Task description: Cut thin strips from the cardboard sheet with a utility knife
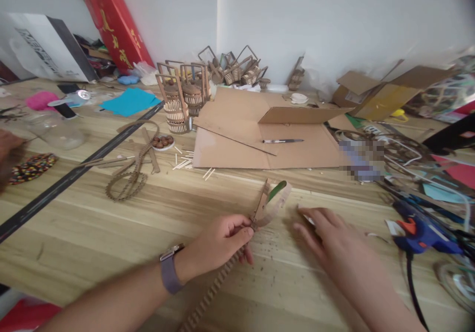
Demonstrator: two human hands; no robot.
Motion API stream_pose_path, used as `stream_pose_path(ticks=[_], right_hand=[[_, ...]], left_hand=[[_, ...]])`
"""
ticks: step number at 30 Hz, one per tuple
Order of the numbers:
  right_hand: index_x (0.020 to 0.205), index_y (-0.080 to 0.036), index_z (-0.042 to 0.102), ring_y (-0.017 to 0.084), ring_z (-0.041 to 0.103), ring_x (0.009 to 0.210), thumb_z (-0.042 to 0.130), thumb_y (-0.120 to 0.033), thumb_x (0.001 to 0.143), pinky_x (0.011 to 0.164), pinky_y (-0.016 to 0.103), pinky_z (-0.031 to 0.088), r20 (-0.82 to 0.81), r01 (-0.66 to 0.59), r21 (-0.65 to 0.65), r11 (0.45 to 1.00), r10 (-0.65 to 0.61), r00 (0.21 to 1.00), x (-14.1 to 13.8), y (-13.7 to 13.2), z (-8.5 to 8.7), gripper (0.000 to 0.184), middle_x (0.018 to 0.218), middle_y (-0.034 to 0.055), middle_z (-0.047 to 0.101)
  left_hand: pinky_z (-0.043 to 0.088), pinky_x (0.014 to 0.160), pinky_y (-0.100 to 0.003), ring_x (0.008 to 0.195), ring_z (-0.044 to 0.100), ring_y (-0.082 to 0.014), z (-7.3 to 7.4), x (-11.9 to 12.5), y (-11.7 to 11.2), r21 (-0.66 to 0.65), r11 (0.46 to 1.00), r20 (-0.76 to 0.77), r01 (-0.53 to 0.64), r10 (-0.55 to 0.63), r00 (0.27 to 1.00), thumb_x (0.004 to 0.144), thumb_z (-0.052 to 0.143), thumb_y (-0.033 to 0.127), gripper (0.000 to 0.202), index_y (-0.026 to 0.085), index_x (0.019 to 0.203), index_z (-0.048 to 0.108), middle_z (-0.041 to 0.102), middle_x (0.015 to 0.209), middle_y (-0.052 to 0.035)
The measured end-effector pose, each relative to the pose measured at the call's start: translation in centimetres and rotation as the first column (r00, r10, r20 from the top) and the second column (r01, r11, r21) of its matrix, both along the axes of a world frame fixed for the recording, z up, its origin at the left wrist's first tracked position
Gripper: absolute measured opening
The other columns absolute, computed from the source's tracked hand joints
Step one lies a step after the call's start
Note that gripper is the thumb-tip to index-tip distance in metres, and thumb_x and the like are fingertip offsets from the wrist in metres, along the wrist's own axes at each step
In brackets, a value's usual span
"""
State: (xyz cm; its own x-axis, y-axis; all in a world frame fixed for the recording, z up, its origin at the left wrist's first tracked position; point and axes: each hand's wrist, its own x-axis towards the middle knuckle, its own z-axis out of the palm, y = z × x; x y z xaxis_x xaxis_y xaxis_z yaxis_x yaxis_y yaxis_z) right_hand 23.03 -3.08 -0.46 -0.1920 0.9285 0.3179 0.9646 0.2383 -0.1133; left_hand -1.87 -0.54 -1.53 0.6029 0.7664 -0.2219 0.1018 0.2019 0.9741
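Observation:
My left hand (230,238), a watch on its wrist, pinches a long brown notched strip (215,287) between thumb and fingers. The strip runs down toward the bottom edge of the head view. Beyond the fingertips stands a flat brown piece (261,202) with a small hole, and a curled band (279,201), partly green and partly pale, loops beside it. To the right, my right hand (330,238) hovers low over the table, apart from the strip, thumb and index finger spread. Something small and white shows by its fingers; I cannot make out what. Dark crumbs dot the wood between both hands.
A cardboard sheet (230,144) with a pen (282,140) lies ahead. Small baskets (176,107) stand behind it. Coiled notched strips (126,188) and a dish of brown beads (163,143) are left. A blue glue gun (423,233) lies right. Another person's hand (9,154) is far left.

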Motion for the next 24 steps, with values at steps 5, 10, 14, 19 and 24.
stream_pose_path(ticks=[5, 10, 14, 19, 24], right_hand=[[0.104, -0.024, 0.065, 0.022, 0.067, 0.095, 0.061, -0.030, 0.088, 0.078, 0.033, 0.055, -0.433, -0.289, 0.026, 0.957, 0.271, 0.860, -4.6, -0.7, 0.5, 0.017, 0.101, 0.0074, 0.070], [0.089, -0.024, 0.067, 0.019, 0.067, 0.083, 0.060, -0.022, 0.086, 0.070, 0.029, 0.055, -0.571, -0.254, 0.046, 0.966, 0.234, 0.787, -6.0, -1.2, 0.3, 0.007, 0.087, 0.0034, 0.071], [0.080, -0.024, 0.067, 0.018, 0.067, 0.077, 0.058, -0.023, 0.087, 0.065, 0.027, 0.054, -0.611, -0.242, 0.015, 0.970, 0.201, 0.766, -6.2, -1.4, 0.2, 0.011, 0.081, 0.0024, 0.071], [0.074, -0.025, 0.065, 0.018, 0.068, 0.075, 0.058, -0.025, 0.087, 0.065, 0.027, 0.055, -0.630, -0.232, 0.018, 0.973, 0.192, 0.753, -6.5, -1.6, 0.3, 0.016, 0.079, 0.0018, 0.071], [0.077, -0.025, 0.066, 0.019, 0.068, 0.074, 0.056, -0.027, 0.088, 0.064, 0.028, 0.056, -0.604, -0.212, 0.025, 0.977, 0.184, 0.775, -6.5, -1.7, 0.2, 0.015, 0.078, 0.0032, 0.072]], left_hand=[[0.044, 0.058, -0.023, 0.061, 0.060, -0.0140, -0.2, -0.1, -0.3, 0.044, 0.998, -0.049, 0.045, -0.042, 0.998, 0.093, 0.050, 0.046, 0.032, 0.015, 0.090, 0.059, 0.067, 0.069, -0.0033], [0.041, 0.057, -0.022, 0.064, 0.060, -0.0148, 0.0, -0.2, -0.8, 0.169, 0.981, -0.174, 0.099, -0.069, 0.982, 0.096, 0.048, 0.039, 0.031, 0.014, 0.089, 0.065, 0.071, 0.077, -0.0049], [0.041, 0.060, -0.022, 0.070, 0.062, -0.0161, 0.1, -0.3, -0.8, 0.220, 0.970, -0.163, 0.101, -0.066, 0.985, 0.094, 0.051, 0.045, 0.035, 0.014, 0.092, 0.068, 0.072, 0.080, -0.0046], [0.040, 0.062, -0.022, 0.073, 0.063, -0.0164, 0.3, 0.0, -0.7, 0.274, 0.957, -0.202, 0.094, -0.038, 0.979, 0.093, 0.054, 0.041, 0.031, 0.015, 0.090, 0.071, 0.071, 0.080, -0.0028], [0.038, 0.058, -0.022, 0.068, 0.061, -0.0152, 0.2, 0.1, -0.8, 0.271, 0.958, -0.193, 0.092, -0.039, 0.980, 0.094, 0.052, 0.038, 0.031, 0.014, 0.084, 0.070, 0.070, 0.077, -0.0030]])
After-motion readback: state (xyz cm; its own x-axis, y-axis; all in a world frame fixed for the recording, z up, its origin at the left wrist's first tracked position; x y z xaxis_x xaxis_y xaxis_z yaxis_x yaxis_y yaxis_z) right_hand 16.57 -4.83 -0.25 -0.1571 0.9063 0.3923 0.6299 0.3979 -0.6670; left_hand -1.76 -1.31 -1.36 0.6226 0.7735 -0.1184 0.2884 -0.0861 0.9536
